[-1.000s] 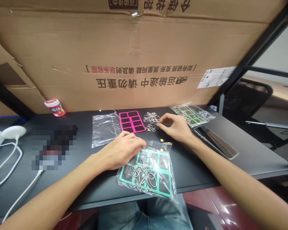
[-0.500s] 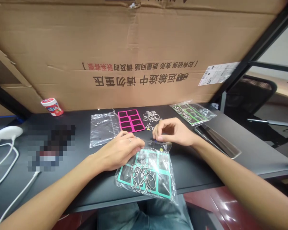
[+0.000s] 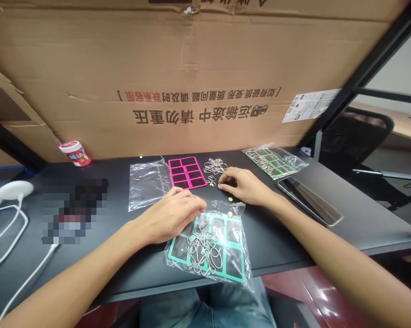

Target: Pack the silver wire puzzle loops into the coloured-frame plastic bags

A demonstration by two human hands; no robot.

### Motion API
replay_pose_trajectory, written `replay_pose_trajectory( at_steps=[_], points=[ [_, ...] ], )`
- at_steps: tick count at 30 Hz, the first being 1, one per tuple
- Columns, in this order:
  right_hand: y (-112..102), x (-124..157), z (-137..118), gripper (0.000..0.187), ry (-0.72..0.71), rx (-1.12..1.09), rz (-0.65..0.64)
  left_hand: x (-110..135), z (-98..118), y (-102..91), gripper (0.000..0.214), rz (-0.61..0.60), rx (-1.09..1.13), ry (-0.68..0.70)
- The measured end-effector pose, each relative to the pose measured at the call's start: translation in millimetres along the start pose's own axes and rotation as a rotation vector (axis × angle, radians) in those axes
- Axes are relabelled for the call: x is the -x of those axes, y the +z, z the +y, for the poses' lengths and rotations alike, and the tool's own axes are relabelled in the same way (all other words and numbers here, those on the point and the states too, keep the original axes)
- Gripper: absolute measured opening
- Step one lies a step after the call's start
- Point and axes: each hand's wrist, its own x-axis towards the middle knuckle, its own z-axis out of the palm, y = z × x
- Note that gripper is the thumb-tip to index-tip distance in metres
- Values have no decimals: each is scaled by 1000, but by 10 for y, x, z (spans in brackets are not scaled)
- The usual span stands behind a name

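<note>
**A:** How far along did it look?

**B:** Part way. The pink frame [image 3: 187,172] lay bare on the black desk [image 3: 277,232] beside an empty clear bag [image 3: 148,184], and a heap of wire rings [image 3: 215,166] sat loose just to its right.

**A:** And the other sets?

**B:** The teal frame [image 3: 212,221] was inside its bag [image 3: 207,248], with its rings bunched on top of it, right at the front edge. The green frame [image 3: 274,163] lay in another bag [image 3: 287,159] at the back. Both sets were yet to come out, though I couldn't tell whether those bags were sealed.

**A:** What were the hands doing?

**B:** They were well apart. The right hand [image 3: 244,187] lay low with its fingers spread, the fingertips just beside a few small rings and yellow dots [image 3: 230,199]. The left hand [image 3: 169,216], wearing a finger ring, rested loosely curled by the top of the teal set's bag. Neither seemed clamped on anything.

**A:** And around the desk?

**B:** A big cardboard sheet [image 3: 192,59] with upside-down print stood behind it. There was a red-and-white tub [image 3: 75,153] at the back left, a white cable [image 3: 28,246] at the left and a phone [image 3: 310,200] at the right. A black chair [image 3: 356,136] stood beyond.
</note>
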Motion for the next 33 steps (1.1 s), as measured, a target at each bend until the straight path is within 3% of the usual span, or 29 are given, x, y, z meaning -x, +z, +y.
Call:
replay_pose_trajectory(
  at_steps=[12,19,23,25,29,33],
  points=[
    [-9,22,22,7,113,-202,3,-7,2,1,18,10,-9,-7],
    [6,37,-115,22,127,-582,60,-3,1,0,18,18,-19,4],
    [-89,96,-248,29,-1,-779,-239,-4,-2,8,17,27,-21,15],
    [-114,106,-250,27,-33,-737,-293,-5,-2,9,18,32,-24,15],
    [-50,62,-125,20,-36,-365,-18,-3,1,7,19,25,-24,7],
    [80,15,-30,29,-128,-80,40,-3,1,4,18,15,-25,4]
  ],
)
